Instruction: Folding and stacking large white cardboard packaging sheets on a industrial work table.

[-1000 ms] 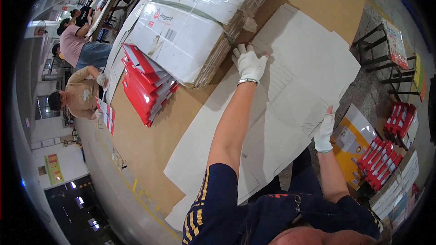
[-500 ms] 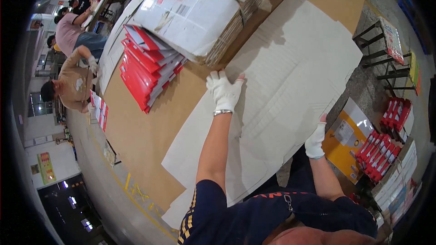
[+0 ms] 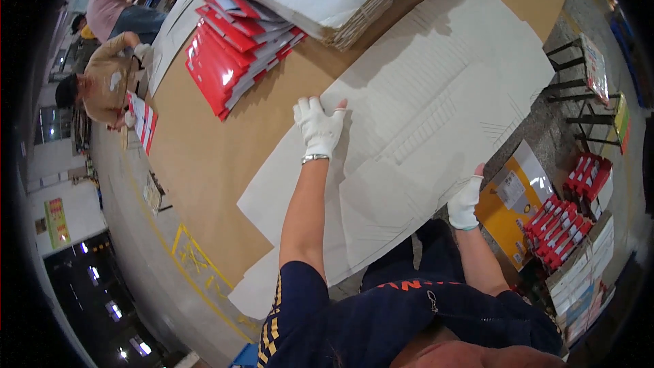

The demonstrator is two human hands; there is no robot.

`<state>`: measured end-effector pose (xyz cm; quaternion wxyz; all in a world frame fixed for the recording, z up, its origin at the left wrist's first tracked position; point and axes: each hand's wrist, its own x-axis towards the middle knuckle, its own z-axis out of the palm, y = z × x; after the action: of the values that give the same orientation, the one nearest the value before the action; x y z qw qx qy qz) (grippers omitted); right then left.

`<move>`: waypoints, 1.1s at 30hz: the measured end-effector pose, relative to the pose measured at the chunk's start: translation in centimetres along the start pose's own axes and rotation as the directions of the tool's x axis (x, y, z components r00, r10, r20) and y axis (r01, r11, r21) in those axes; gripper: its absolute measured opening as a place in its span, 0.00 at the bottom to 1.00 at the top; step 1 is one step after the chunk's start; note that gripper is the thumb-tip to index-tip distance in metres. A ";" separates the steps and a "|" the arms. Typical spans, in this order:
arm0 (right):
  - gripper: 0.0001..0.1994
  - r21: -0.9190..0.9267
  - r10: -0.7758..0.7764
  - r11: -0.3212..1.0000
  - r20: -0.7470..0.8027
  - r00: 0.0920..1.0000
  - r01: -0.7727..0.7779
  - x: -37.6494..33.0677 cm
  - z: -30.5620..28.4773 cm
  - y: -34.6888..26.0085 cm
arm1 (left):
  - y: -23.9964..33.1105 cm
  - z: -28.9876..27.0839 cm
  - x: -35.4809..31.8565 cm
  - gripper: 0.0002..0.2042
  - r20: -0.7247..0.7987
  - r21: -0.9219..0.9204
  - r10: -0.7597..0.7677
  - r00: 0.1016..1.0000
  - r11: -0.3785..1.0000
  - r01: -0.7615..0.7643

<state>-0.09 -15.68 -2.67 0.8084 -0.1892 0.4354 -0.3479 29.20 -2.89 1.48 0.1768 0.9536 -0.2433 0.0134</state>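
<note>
On smooth flat white cardboard sheet (image 3: 436, 88), gloved left hand (image 3: 319, 126) lies spread.

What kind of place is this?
Probably a packing or box-assembly workshop: gloved hands, left and right, rest on a flat white cardboard sheet on a long brown table, beside stacked red cartons.

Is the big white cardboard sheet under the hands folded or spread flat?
Spread flat: the white cardboard sheet lies open on the table, left hand pressing it.
</note>
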 end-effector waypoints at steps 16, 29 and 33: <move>0.33 -0.028 0.074 0.997 -0.024 0.997 -0.075 -4.3 0.7 3.4 | -0.4 -4.8 -17.6 0.19 0.107 -0.105 0.046 0.993 0.994 -0.035; 0.38 -0.104 0.044 0.993 -0.114 0.993 -0.056 -9.1 2.3 6.4 | -7.9 -6.9 -22.9 0.16 -0.049 -0.016 -0.100 0.994 0.995 0.099; 0.38 -0.072 0.017 0.997 0.017 1.000 -0.016 -9.2 -0.2 7.1 | -9.9 -9.1 -22.7 0.15 0.071 -0.077 -0.081 0.994 0.993 0.086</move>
<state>-0.96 -4.13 -1.82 0.8077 -0.2178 0.4422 -0.3236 14.44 18.79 4.20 0.2067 0.9550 -0.2095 -0.0362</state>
